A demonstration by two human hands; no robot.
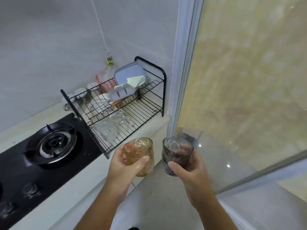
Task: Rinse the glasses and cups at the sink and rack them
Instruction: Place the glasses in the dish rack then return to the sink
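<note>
My left hand point(123, 168) grips an amber textured glass point(140, 151), upright, just in front of the near corner of the black wire dish rack point(142, 112). A dark smoky glass point(177, 151), also upright, is held by my right hand point(187, 173), a little to the right of the amber one and off the counter's edge. Clear glass cups point(108, 130) and a clear jug point(117, 116) lie on the rack's lower wires. No sink is in view.
The rack also holds whisks point(99, 104), a grey egg tray point(121, 92) and a lidded container point(129, 74). A black gas hob point(51, 145) lies left of the rack on the white counter point(93, 173). A glass door point(249, 80) stands at the right.
</note>
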